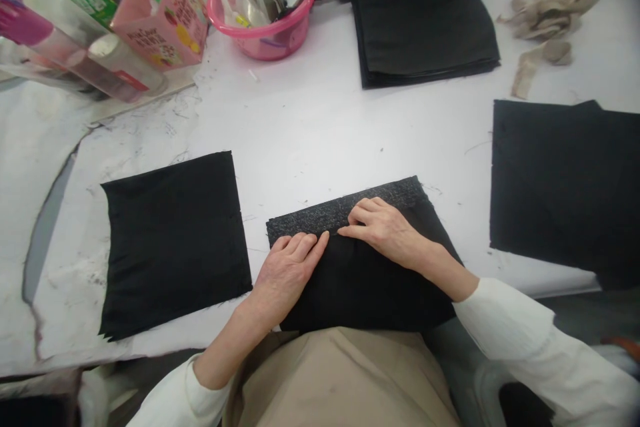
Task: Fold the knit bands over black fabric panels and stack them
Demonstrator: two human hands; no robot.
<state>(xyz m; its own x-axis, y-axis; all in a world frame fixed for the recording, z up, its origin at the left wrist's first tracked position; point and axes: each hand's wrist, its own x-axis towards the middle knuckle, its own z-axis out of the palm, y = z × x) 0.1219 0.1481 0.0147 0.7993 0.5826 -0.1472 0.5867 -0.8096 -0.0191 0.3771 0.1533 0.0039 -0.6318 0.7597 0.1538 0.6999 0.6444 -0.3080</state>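
A black cloth piece (370, 287) lies in front of me at the table's front edge, with a speckled grey-black strip (320, 213) along its far side. My left hand (290, 267) rests on the cloth at the strip's lower edge, fingers stretched out and the index finger pointing to the right. Just to its right, my right hand (383, 230) touches the strip with its fingers bent and drawn together; whatever may be under those fingertips is hidden. A small gap separates the two hands.
Black cloth stacks lie at left (175, 247), right (560, 180) and back (430, 27). A pink basin (273, 43) holds a notebook. Left of it are a pink box (160, 20) and bottles. Beige strips (550, 10) lie at the back right of the white table (310, 120).
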